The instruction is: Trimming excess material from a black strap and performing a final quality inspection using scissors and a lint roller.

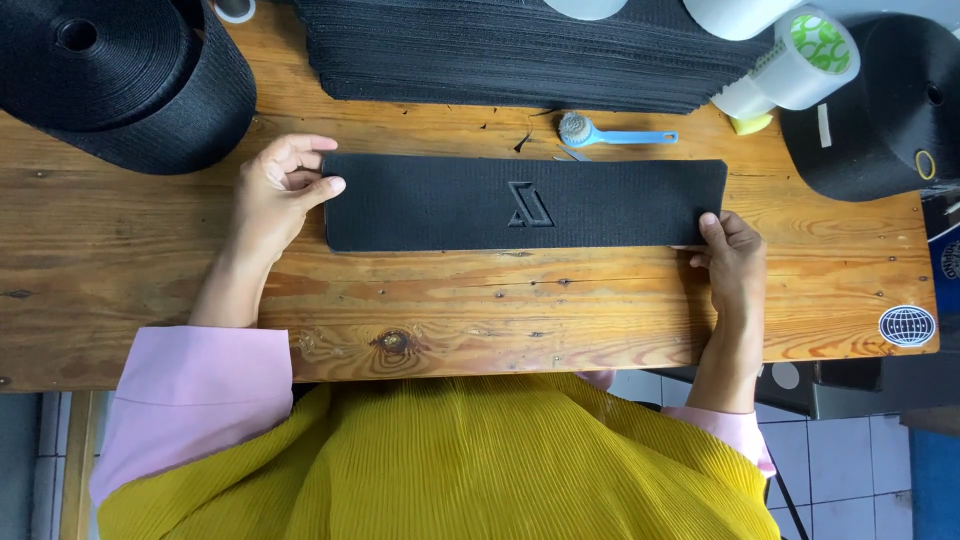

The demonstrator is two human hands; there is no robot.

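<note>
A long black textured strip (440, 205) with an embossed angular mark at its middle lies flat on the wooden table (120, 260). My left hand (275, 195) rests at the strip's left end, thumb touching its edge. At the lower right corner my right hand (732, 262) pinches the strip, thumb on top. Pink sleeves and a yellow pleated garment fill the bottom of the view.
A tall stack of black strips (520, 50) sits behind. A big roll of black webbing (120, 75) lies at the back left, a black cone spool (880, 110) at the right. A blue brush (610, 133) and tape rolls (810, 55) lie near the stack.
</note>
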